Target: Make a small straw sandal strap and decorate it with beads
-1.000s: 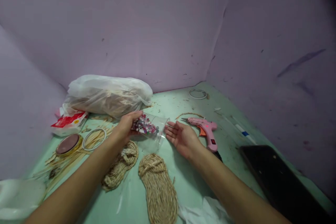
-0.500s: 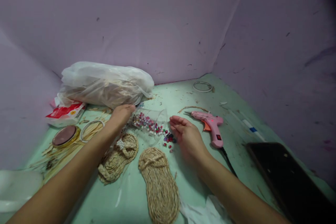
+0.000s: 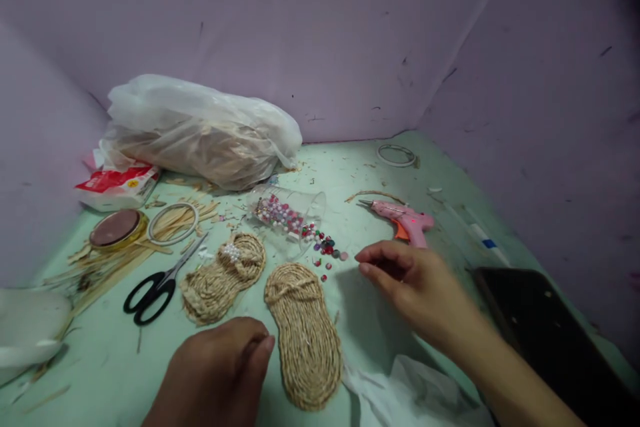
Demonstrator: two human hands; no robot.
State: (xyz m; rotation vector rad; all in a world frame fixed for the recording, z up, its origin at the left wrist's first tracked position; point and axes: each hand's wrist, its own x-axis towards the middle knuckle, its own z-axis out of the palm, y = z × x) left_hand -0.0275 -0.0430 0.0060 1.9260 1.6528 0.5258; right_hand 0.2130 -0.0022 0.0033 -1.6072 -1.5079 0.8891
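My left hand (image 3: 213,370) is low in view, its thumb pressed against curled fingers; whatever may be between them is hidden. Just right of it lies a woven straw slipper sole (image 3: 305,340) with a band across its upper end. A smaller woven slipper (image 3: 220,283) carries a cluster of white pearl beads (image 3: 231,253). My right hand (image 3: 410,283) hovers right of some loose gems (image 3: 327,247), fingers loosely bent with a small gap to the thumb and nothing seen in it. Those gems spill from a clear plastic cup (image 3: 313,203) tipped on its side, with coloured beads (image 3: 280,213) inside.
A pink glue gun (image 3: 403,213) lies beyond my right hand, near a black phone (image 3: 550,340). Black-handled scissors (image 3: 160,287), tape rolls (image 3: 117,228) and straw strips are at left. A stuffed plastic bag (image 3: 205,133) rests against the wall. White plastic (image 3: 415,393) lies in front.
My left hand has left the cup and drawn back toward me, uncovering the scissors. My right hand has moved right, away from the gems, and its fingers are more bent. The view has shifted slightly.
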